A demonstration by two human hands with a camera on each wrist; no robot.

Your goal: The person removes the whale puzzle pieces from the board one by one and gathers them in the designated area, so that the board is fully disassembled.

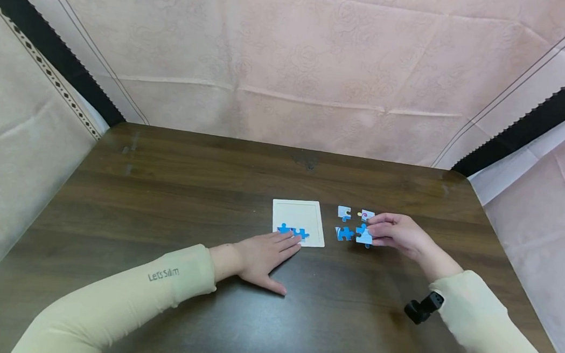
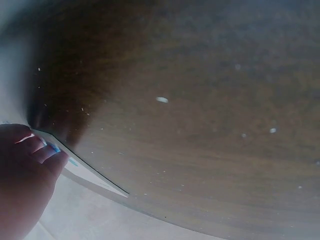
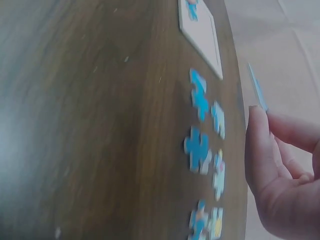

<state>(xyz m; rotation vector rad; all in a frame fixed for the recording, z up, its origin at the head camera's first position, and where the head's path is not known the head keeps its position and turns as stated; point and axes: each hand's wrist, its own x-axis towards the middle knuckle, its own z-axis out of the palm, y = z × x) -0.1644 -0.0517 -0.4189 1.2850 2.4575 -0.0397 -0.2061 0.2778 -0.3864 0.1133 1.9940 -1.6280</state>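
In the head view my left hand (image 1: 266,259) lies with fingers stretched over the near edge of a white puzzle tray (image 1: 296,212). Blue jigsaw pieces (image 1: 302,234) sit inside along the tray's near side, partly covered by those fingers. To the right of the tray, my right hand (image 1: 397,235) pinches a light-blue jigsaw piece (image 1: 364,235). The right wrist view shows this pinched piece (image 3: 257,87) edge-on, raised between thumb and fingers. Loose puzzle pieces (image 1: 344,212) lie beside the tray, some of them hidden from the head view by my right hand.
Several loose pieces (image 3: 197,150) stand in two rows on the dark wooden table (image 1: 189,192). Pale cloth (image 1: 319,54) hangs behind the table and at both sides. A black wrist device (image 1: 423,307) is on the right sleeve.
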